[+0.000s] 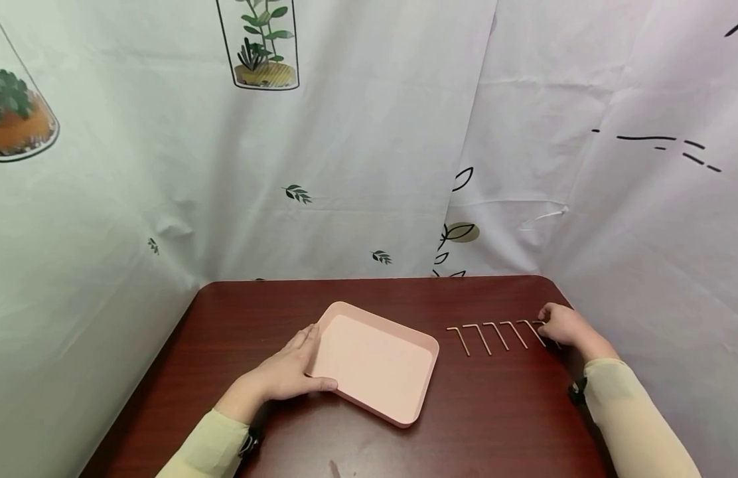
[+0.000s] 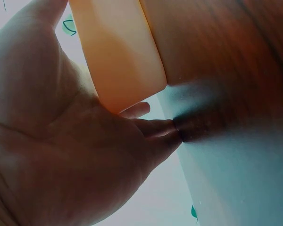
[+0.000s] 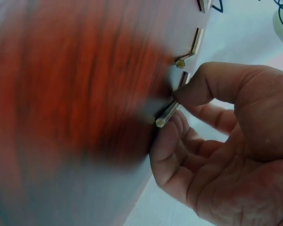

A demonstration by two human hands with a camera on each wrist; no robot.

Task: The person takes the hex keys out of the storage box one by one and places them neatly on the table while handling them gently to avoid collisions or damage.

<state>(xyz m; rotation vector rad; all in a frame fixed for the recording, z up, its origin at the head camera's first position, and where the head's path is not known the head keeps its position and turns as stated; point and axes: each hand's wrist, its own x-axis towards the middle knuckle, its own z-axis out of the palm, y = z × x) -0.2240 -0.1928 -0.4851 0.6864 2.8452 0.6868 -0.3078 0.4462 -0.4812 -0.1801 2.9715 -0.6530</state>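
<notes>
A shallow pink tray (image 1: 375, 362) lies at an angle on the table. My left hand (image 1: 288, 372) spreads round its left corner, fingers along the left side and thumb along the near edge. In the left wrist view, the tray's wall (image 2: 127, 52) shows between thumb and fingers, and some fingertips touch the table. To the right lies a row of several gold-coloured L-shaped hex keys (image 1: 485, 340). At the row's right end my right hand (image 1: 566, 326) pinches the last hex key (image 3: 166, 115) between thumb and fingers. The thumb covers the middle of that key, which is low against the table.
The dark red wooden table (image 1: 488, 418) has rounded far corners. White patterned cloth (image 1: 357, 146) hangs behind it and along both sides, close to my right hand. A stretch of bare tabletop separates the tray from the hex keys.
</notes>
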